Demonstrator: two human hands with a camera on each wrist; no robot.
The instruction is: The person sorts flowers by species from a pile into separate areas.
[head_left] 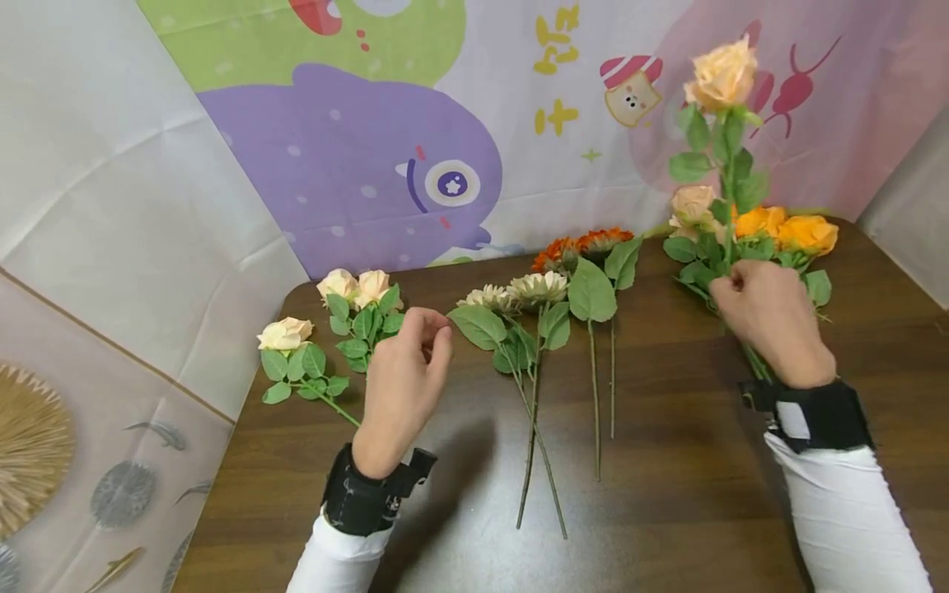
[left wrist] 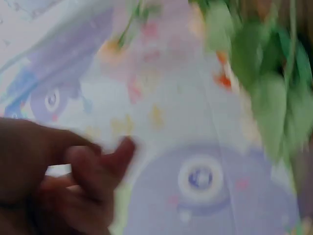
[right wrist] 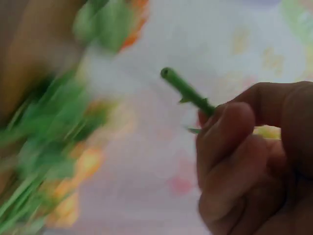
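My right hand [head_left: 774,317] pinches the stem of a peach rose [head_left: 722,76], which stands upright with its bloom high in front of the backdrop. In the right wrist view, the cut end of its thorny green stem [right wrist: 186,92] pokes out past the fingers. Behind that hand lie orange roses [head_left: 808,235] and another peach rose [head_left: 693,203]. My left hand [head_left: 404,375] hovers over the table with loosely bent fingers, holding nothing. Pale cream roses [head_left: 285,333] lie just left of it, partly hidden by the hand.
Cream daisy-like flowers [head_left: 539,288] with crossed stems lie mid-table. Beside them are orange-red flowers [head_left: 604,239] with broad leaves. The brown wooden table [head_left: 667,511] meets a cartoon-printed cloth [head_left: 371,156] at its back edge.
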